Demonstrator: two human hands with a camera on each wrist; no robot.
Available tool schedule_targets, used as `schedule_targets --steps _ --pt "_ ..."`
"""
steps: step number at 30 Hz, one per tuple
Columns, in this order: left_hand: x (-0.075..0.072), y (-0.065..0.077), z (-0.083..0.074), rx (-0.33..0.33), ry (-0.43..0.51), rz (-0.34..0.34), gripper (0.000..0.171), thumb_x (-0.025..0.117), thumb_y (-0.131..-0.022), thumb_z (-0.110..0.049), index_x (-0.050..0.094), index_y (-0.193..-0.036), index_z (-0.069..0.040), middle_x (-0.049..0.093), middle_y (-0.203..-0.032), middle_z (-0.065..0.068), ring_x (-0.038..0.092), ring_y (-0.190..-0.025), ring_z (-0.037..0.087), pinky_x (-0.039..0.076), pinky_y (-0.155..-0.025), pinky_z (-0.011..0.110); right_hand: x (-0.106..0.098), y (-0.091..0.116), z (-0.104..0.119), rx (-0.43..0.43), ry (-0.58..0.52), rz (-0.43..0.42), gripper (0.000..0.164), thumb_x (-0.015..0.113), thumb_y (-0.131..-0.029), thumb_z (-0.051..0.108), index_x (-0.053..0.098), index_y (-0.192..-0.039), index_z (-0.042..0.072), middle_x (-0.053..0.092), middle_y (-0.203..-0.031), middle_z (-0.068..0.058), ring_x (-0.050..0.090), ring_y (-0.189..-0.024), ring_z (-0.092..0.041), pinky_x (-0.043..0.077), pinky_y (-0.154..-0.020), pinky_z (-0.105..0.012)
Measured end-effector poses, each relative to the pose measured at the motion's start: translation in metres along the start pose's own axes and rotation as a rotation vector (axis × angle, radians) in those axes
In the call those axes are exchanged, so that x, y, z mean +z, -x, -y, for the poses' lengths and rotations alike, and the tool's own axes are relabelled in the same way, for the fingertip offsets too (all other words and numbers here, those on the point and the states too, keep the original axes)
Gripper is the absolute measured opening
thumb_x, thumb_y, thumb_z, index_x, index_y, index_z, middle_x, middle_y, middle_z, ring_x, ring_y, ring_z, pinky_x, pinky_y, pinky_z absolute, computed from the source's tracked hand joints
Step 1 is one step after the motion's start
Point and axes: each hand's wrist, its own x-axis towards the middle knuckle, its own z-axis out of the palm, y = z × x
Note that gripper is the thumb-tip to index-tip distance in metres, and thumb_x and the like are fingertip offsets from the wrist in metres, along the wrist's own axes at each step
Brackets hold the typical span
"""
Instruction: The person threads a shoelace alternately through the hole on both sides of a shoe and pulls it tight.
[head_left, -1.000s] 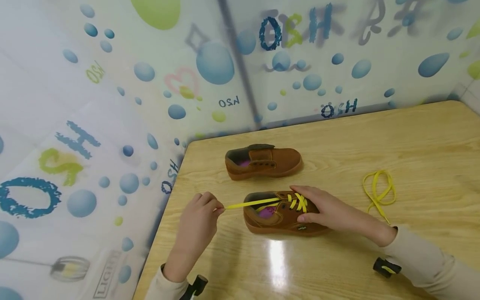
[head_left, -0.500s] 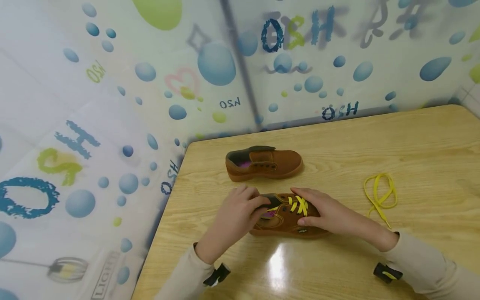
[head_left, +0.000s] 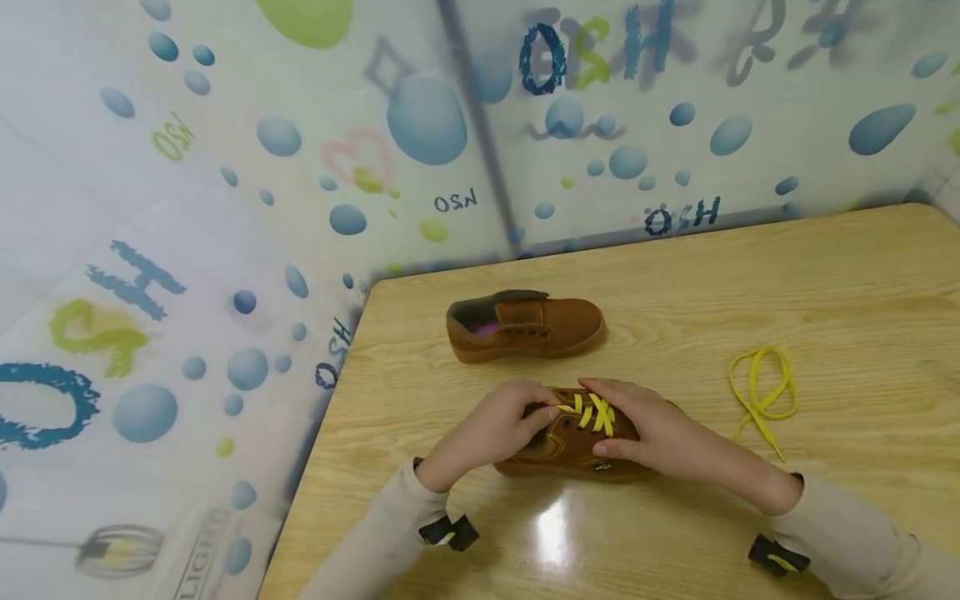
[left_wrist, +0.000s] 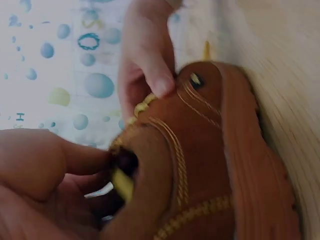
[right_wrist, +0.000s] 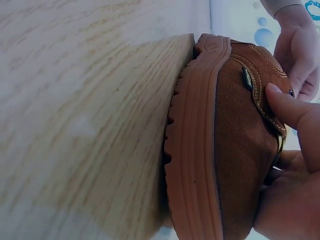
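Nearest me, a left hand [head_left: 510,421] is curled at the opening of a brown shoe [head_left: 577,442]; I can't tell whether it pinches anything. The right hand [head_left: 645,425] grips the toe end, thumb on the near side. The shoe sits toward the surface's [head_left: 862,333] left edge, a yellow lace [head_left: 602,408] crossing over it. The left wrist view shows a yellow strip within the opening, which the left hand covers in the head view; only the right wrist view shows the sole's notched lower edge clearly. A spare lace [head_left: 757,408] lies looped toward the right edge. Beyond, near the far left corner, rests a second shoe [head_left: 566,327], its dark eyelets showing.
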Motion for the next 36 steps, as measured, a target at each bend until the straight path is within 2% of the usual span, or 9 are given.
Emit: schedule_targets --steps 4,7,10,14,22,25,28,31,36 --pt "0.0 -0.001 -0.006 -0.113 0.228 -0.018 0.036 0.042 -0.1 -0.039 0.061 -0.08 -0.016 0.037 -0.059 -0.004 0.033 -0.05 0.009 0.031 -0.051 0.022 0.0 0.0 0.0 0.006 0.003 -0.01 0.075 0.062 -0.086 0.047 0.031 -0.148 0.018 0.044 -0.145 -0.011 0.045 -0.13 -0.034 0.043 -0.098 -0.052" --pt "0.004 -0.004 -0.01 -0.16 0.296 -0.076 0.035 0.047 -0.097 -0.044 0.066 -0.081 -0.018 0.041 -0.06 -0.007 0.033 -0.052 0.008 0.031 -0.052 0.022 0.0 0.0 0.001 0.005 0.007 -0.016 0.075 0.063 -0.086 0.047 0.032 -0.147 0.017 0.044 -0.145 -0.011 0.045 -0.131 -0.035 0.043 -0.099 -0.054" --pt "0.007 -0.007 -0.012 -0.18 0.275 -0.112 0.027 0.055 -0.094 -0.039 0.072 -0.089 -0.019 0.053 -0.066 -0.008 0.036 -0.054 0.007 0.033 -0.055 0.019 -0.001 0.001 0.002 0.002 0.015 -0.023 0.075 0.064 -0.085 0.046 0.033 -0.147 0.016 0.046 -0.144 -0.012 0.047 -0.129 -0.035 0.044 -0.097 -0.053" --pt "0.007 -0.009 -0.011 -0.193 0.269 -0.109 0.022 0.058 -0.093 -0.03 0.074 -0.092 -0.015 0.06 -0.072 -0.007 0.035 -0.051 0.006 0.033 -0.052 0.018 -0.001 0.0 0.003 0.002 0.026 -0.019 0.077 0.065 -0.084 0.045 0.033 -0.147 0.014 0.046 -0.143 -0.013 0.047 -0.129 -0.035 0.045 -0.097 -0.052" --pt "0.003 -0.008 -0.011 -0.198 0.368 0.007 0.021 0.057 -0.094 -0.029 0.074 -0.097 -0.018 0.064 -0.079 -0.007 0.037 -0.056 0.007 0.036 -0.057 0.02 0.0 0.0 0.001 -0.002 0.021 -0.014 0.077 0.064 -0.084 0.047 0.033 -0.147 0.017 0.045 -0.145 -0.011 0.046 -0.131 -0.035 0.043 -0.1 -0.053" --pt "0.002 -0.008 -0.012 -0.224 0.369 0.038 0.022 0.057 -0.094 -0.028 0.074 -0.103 -0.017 0.07 -0.092 -0.005 0.045 -0.062 0.005 0.039 -0.062 0.019 0.001 0.0 0.0 0.0 0.022 -0.012 0.077 0.064 -0.084 0.048 0.033 -0.147 0.018 0.045 -0.145 -0.011 0.045 -0.131 -0.035 0.043 -0.1 -0.054" --pt "0.003 -0.009 -0.012 -0.222 0.331 0.048 0.022 0.056 -0.095 -0.027 0.074 -0.102 -0.018 0.071 -0.092 -0.004 0.047 -0.063 0.005 0.04 -0.063 0.019 0.002 0.0 0.0 0.0 0.019 -0.006 0.078 0.064 -0.084 0.049 0.031 -0.148 0.019 0.044 -0.146 -0.011 0.045 -0.132 -0.035 0.042 -0.1 -0.054" --pt "0.005 -0.01 -0.01 -0.191 0.275 0.031 0.022 0.057 -0.094 -0.032 0.075 -0.092 -0.02 0.066 -0.077 -0.009 0.043 -0.057 0.005 0.038 -0.058 0.019 0.002 0.0 -0.001 -0.005 0.022 -0.011 0.078 0.065 -0.083 0.049 0.031 -0.148 0.021 0.044 -0.146 -0.011 0.044 -0.132 -0.035 0.041 -0.101 -0.055" --pt "0.009 -0.01 -0.008 -0.162 0.249 -0.015 0.038 0.054 -0.094 -0.04 0.059 -0.063 -0.018 0.036 -0.05 -0.01 0.029 -0.044 0.008 0.026 -0.046 0.021 0.002 -0.001 -0.002 -0.001 0.023 -0.012 0.077 0.064 -0.083 0.049 0.031 -0.148 0.022 0.044 -0.145 -0.011 0.045 -0.131 -0.035 0.042 -0.1 -0.054"
